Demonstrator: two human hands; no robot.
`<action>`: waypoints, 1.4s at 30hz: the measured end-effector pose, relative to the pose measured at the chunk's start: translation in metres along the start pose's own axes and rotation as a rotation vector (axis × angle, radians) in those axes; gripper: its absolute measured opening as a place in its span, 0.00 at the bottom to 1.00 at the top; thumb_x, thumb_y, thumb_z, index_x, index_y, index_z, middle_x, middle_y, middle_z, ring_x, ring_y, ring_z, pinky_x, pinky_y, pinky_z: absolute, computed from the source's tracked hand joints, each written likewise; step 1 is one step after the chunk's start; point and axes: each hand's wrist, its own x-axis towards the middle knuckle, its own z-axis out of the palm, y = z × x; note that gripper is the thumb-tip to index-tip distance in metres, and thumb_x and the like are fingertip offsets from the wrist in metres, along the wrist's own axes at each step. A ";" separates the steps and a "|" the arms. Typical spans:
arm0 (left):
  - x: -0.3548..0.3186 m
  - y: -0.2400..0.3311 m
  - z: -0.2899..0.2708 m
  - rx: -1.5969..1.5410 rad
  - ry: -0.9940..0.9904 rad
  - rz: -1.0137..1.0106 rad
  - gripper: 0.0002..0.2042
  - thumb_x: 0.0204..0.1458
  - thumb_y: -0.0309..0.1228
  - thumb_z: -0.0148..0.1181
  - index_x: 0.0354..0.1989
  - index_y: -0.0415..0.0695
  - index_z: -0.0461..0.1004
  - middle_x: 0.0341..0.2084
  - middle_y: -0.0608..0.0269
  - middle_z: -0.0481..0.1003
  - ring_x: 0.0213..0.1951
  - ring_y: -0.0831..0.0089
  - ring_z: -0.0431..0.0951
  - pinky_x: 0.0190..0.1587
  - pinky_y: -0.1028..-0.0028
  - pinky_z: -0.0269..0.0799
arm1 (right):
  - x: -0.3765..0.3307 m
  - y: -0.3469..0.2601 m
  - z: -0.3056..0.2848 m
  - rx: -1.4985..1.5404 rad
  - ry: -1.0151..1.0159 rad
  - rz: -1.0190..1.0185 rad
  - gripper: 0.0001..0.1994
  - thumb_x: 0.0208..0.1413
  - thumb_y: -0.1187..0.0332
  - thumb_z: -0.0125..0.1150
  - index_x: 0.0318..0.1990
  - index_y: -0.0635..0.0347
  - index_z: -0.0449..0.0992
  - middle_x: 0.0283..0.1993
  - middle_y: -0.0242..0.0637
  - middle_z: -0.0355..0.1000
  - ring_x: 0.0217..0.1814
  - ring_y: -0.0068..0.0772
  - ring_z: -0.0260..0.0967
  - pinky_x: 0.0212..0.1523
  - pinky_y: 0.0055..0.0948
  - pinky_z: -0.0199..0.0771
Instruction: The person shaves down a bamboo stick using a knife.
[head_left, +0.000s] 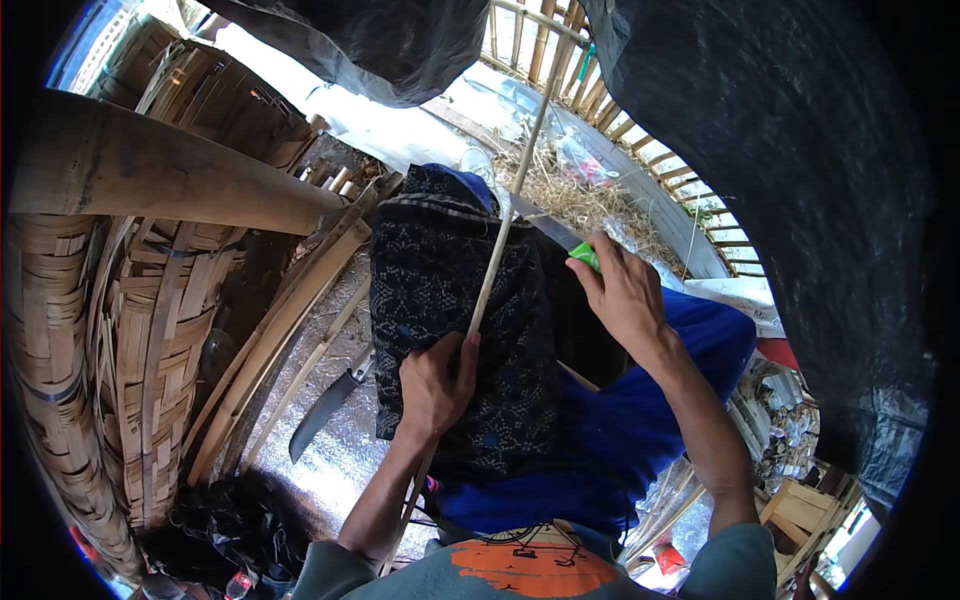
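My left hand (432, 385) is closed around a long, thin bamboo strip (508, 215), over my lap. The strip slants up and away to the far side, and its lower end runs back beside my left forearm. In my right hand (625, 292) is a knife with a bright green handle (584, 255). Its blade points up and left and meets or passes close to the strip; contact cannot be made out. A dark patterned cloth (470, 265) covers my left leg beneath the strip. Blue fabric (690, 335) covers my bent right leg.
A large dark-bladed knife (325, 410) lies on the shiny floor sheet at left. Beside it are split bamboo lengths (285, 335), woven bamboo panels (60, 330) and a thick pole (180, 175). Shavings (600, 210) lie ahead; black sheeting (760, 130) hangs at right.
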 end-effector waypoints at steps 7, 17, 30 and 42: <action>0.001 0.000 0.001 0.028 0.001 0.043 0.12 0.58 0.33 0.55 0.24 0.41 0.75 0.09 0.51 0.68 0.14 0.52 0.72 0.16 0.63 0.64 | 0.011 -0.005 0.009 0.196 0.054 0.061 0.11 0.58 0.67 0.60 0.41 0.62 0.68 0.30 0.49 0.73 0.29 0.48 0.74 0.28 0.40 0.73; 0.000 -0.004 -0.002 -0.034 -0.021 -0.001 0.13 0.59 0.32 0.55 0.22 0.41 0.74 0.09 0.52 0.68 0.14 0.52 0.72 0.17 0.64 0.62 | 0.016 0.022 0.042 0.164 0.075 0.100 0.25 0.55 0.81 0.55 0.61 0.54 0.68 0.39 0.45 0.62 0.39 0.44 0.66 0.40 0.39 0.69; 0.002 -0.004 0.000 -0.032 -0.026 0.020 0.15 0.58 0.33 0.55 0.20 0.41 0.71 0.09 0.51 0.67 0.14 0.50 0.72 0.17 0.61 0.63 | 0.002 0.027 0.009 0.205 0.211 0.122 0.06 0.63 0.70 0.51 0.42 0.63 0.67 0.33 0.49 0.69 0.34 0.52 0.70 0.37 0.42 0.68; -0.002 -0.009 0.000 -0.024 -0.013 0.078 0.14 0.58 0.32 0.56 0.19 0.42 0.71 0.08 0.51 0.66 0.13 0.52 0.71 0.16 0.62 0.62 | 0.049 0.007 0.001 0.338 -0.212 0.091 0.13 0.63 0.63 0.54 0.37 0.67 0.71 0.25 0.55 0.69 0.27 0.57 0.70 0.28 0.45 0.64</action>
